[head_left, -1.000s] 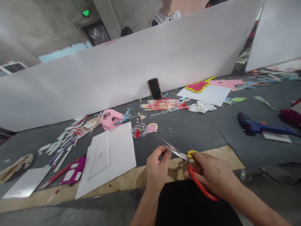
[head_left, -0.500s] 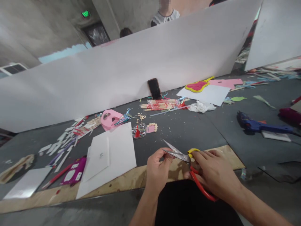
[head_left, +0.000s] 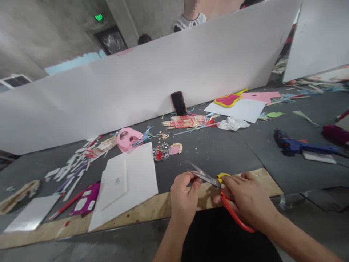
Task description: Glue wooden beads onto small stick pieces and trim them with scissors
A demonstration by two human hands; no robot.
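My right hand (head_left: 249, 196) grips a pair of scissors (head_left: 208, 178) by the red and yellow handles. The two blades stand a little apart and point to the upper left. At the blade tips my left hand (head_left: 184, 194) is closed in a pinch, thumb against fingers, just beside the metal. Whatever it pinches is too small or too hidden to make out. Beyond the hands, on the dark table, lie a clear round case of small beads (head_left: 161, 151) and a small pink piece edged with pale beads (head_left: 176, 148).
White sheets (head_left: 141, 171) and a purple packet (head_left: 86, 198) lie on the left, near a pink cut-out (head_left: 128, 139). A phone (head_left: 179, 103) leans on the white partition (head_left: 136, 83), behind bundled sticks (head_left: 188, 122). A blue glue gun (head_left: 305, 145) rests at right.
The scissor blades have come slightly closer together, and the lower red handle has shifted a little to the right. Both hands stay in nearly the same place.
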